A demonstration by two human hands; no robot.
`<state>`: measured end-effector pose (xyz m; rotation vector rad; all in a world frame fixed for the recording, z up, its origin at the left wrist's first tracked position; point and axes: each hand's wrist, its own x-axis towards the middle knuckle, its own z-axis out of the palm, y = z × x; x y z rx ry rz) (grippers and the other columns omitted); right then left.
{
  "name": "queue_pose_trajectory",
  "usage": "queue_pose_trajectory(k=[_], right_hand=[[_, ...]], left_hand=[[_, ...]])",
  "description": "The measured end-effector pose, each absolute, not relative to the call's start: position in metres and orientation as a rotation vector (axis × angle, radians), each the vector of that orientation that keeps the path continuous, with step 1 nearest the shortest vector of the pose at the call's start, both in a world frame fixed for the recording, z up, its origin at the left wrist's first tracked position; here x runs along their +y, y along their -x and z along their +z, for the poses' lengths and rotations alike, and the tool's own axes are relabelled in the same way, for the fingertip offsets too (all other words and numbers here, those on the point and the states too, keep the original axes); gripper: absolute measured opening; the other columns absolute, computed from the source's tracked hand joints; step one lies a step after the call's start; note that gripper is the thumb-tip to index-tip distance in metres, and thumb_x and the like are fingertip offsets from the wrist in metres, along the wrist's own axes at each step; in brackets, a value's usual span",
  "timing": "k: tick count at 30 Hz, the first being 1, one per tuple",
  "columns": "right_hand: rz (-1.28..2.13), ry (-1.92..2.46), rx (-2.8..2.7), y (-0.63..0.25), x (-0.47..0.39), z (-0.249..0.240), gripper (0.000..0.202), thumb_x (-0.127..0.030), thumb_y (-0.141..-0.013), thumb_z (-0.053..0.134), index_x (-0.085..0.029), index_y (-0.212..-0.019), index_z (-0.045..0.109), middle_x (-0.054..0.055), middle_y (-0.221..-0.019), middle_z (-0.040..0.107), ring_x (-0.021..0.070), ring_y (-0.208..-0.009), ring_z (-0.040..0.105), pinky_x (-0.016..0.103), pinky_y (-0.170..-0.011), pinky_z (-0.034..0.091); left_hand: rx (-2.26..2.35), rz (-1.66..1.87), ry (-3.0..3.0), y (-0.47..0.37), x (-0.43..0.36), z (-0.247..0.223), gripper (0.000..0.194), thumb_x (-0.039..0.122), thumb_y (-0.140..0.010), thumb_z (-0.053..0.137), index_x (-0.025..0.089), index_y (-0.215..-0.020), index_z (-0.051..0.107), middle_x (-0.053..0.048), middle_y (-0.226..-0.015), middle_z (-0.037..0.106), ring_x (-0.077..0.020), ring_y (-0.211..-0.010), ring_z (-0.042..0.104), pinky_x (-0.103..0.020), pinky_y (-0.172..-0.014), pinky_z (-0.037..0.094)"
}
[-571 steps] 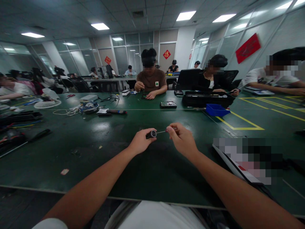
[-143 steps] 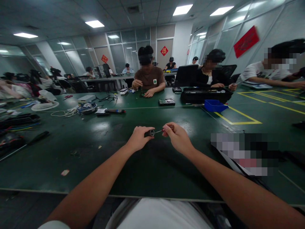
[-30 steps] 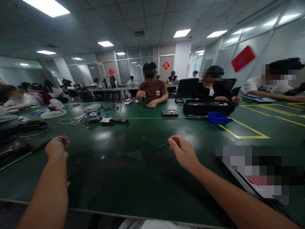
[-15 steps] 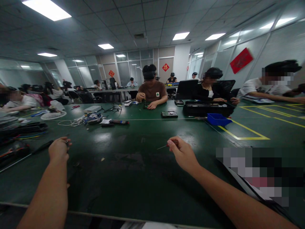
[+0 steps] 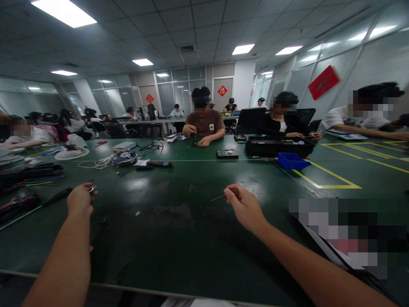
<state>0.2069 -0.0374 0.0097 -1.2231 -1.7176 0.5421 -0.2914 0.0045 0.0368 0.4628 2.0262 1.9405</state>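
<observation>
My right hand (image 5: 245, 207) is closed around the reddish handle of a small screwdriver (image 5: 217, 198), whose thin shaft points left above the green table (image 5: 179, 256). Over on the left, my left hand (image 5: 79, 201) has its fingers curled together. At its fingertips shows a small shiny metal piece (image 5: 91, 189) with a curved bright edge; its kind is too small to tell. Just beyond that wrist, a long screwdriver (image 5: 59, 197) with a black handle lies on the table, partly hidden by the hand.
Ahead lie a power-screwdriver-like tool (image 5: 159, 163), bundled cables (image 5: 123, 159), a hard drive (image 5: 227, 153), a blue bin (image 5: 293, 161) and a long black housing (image 5: 277, 147). A co-worker (image 5: 204, 121) sits opposite. At right is a blurred-out flat object (image 5: 345, 238).
Both hands stay almost in place. The small piece at my left fingertips has turned slightly and now catches the light as a bright curve.
</observation>
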Motion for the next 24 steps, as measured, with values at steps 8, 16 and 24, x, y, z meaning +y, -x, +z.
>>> queue_pose_trajectory(k=[8,16,24], right_hand=[[0.548,1.223,-1.708,-0.205,-0.037,0.011,0.030,-0.046,-0.096,0.048,-0.022,-0.089,0.064,0.000,-0.068,0.062,0.0188,-0.063,0.059,0.031,-0.059,0.040],[0.570,1.226,-1.688,-0.204,-0.038,0.011,0.028,-0.046,-0.096,0.048,-0.022,-0.091,0.063,0.001,-0.072,0.064,0.0195,-0.067,0.061,0.031,-0.062,0.042],[0.659,1.197,-1.623,-0.202,-0.036,0.008,0.025,-0.044,-0.094,0.051,-0.022,-0.094,0.063,0.003,-0.083,0.066,0.0205,-0.077,0.064,0.033,-0.069,0.047]], left_hand=[[2.024,1.931,-0.503,0.294,0.006,0.032,0.021,0.002,-0.062,0.050,0.014,-0.078,0.058,0.004,-0.068,0.056,-0.0099,-0.053,0.050,-0.021,-0.054,0.030],[1.971,1.947,-0.604,0.277,0.005,0.034,0.022,0.004,-0.059,0.047,0.013,-0.077,0.055,0.004,-0.068,0.055,-0.0102,-0.057,0.049,-0.021,-0.056,0.033],[1.858,1.792,-0.964,0.225,0.017,0.047,0.031,0.010,-0.062,0.062,0.014,-0.093,0.062,0.002,-0.078,0.060,-0.0126,-0.069,0.054,-0.022,-0.063,0.040]])
